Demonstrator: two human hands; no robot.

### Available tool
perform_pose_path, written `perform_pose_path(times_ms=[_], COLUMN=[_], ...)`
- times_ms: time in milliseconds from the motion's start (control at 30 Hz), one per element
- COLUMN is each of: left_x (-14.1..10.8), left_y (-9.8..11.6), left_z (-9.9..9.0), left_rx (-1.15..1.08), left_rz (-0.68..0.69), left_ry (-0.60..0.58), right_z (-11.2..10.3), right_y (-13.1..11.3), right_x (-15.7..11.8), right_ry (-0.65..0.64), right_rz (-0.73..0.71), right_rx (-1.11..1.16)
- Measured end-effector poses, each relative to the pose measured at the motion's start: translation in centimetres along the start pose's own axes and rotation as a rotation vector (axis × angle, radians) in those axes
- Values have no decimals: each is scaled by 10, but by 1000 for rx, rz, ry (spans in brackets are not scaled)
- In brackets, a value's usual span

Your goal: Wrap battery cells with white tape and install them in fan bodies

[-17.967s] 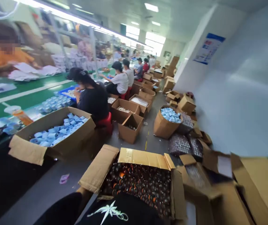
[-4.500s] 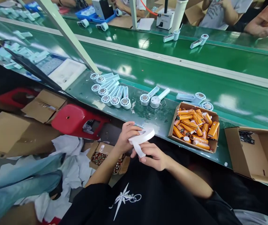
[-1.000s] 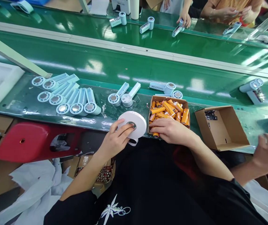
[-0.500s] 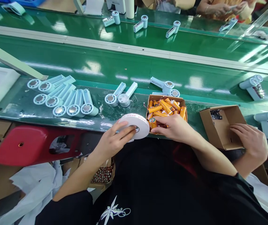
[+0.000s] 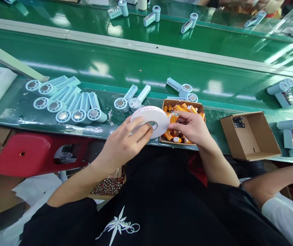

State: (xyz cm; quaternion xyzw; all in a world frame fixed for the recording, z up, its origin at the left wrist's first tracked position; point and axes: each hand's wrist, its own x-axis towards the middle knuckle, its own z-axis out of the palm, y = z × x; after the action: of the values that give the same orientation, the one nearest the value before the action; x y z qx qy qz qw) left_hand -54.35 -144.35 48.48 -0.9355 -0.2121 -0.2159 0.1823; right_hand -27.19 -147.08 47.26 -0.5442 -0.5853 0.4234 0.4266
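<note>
My left hand (image 5: 125, 138) is closed around a white tape roll (image 5: 159, 118), with fingers reaching into its core. Between the thumb and fingers of my right hand (image 5: 194, 126) is an orange battery cell (image 5: 173, 118), held against the roll's right edge. Just under that hand stands a small cardboard box (image 5: 203, 106) filled with orange battery cells (image 5: 169, 136), several with thin wires. Light-blue fan housings (image 5: 186, 89) lie right behind the box. Two more blue housings (image 5: 121, 104) rest on the bench left of it, one with a paler round face.
Several blue housings (image 5: 79, 116) cluster on the bench's left. To the right are an open cardboard box (image 5: 260, 136) holding small dark parts and wired housings (image 5: 290, 126) near a co-worker's arm (image 5: 277, 179). A green belt (image 5: 125, 65) runs behind. A red stool (image 5: 23, 153) stands left.
My right hand has lifted the battery cell from the box up to the tape roll. The roll has risen slightly rightward. The co-worker's hand has left the open box.
</note>
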Motion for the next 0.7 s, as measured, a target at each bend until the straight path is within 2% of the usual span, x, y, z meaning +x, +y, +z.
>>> perform_pose_path(times_ms=[67,133,167,233,300,333,367,433,467,533,567,600,667,700], left_x=[3,7,8,4,-14,-29,-47,-84,-99,-108,-98,-78,-7,40], left_y=[7,26,38,62,76,77,73,51,36,5,-7,-16,-24,-24], left_z=[4,13,18,31,43,49,54,63,66,69,70,70,76,83], left_rx=[-20,-63,-95,-195,-319,-357,-364,-316,-299,-292,-301,-315,-358,-392], left_rz=[-103,-223,-289,-414,-460,-468,-480,-524,-533,-540,-556,-586,-656,-641], left_ry=[101,204,251,299,263,219,165,53,2,-18,12,46,42,-68], right_z=[29,60,71,72,39,13,-17,-70,-89,-103,-100,-94,-78,-72], right_y=[8,14,17,18,15,13,11,8,8,12,16,21,31,35], right_x=[-2,-4,-4,-3,1,1,0,-9,-17,-38,-48,-56,-68,-72], right_ry=[291,542,610,601,575,610,712,968,1015,1002,973,950,949,964], right_rz=[-36,-77,-76,-39,-51,-107,-207,-473,-509,-453,-383,-313,-211,-187], right_rx=[321,527,583,610,541,488,429,383,392,447,481,512,555,567])
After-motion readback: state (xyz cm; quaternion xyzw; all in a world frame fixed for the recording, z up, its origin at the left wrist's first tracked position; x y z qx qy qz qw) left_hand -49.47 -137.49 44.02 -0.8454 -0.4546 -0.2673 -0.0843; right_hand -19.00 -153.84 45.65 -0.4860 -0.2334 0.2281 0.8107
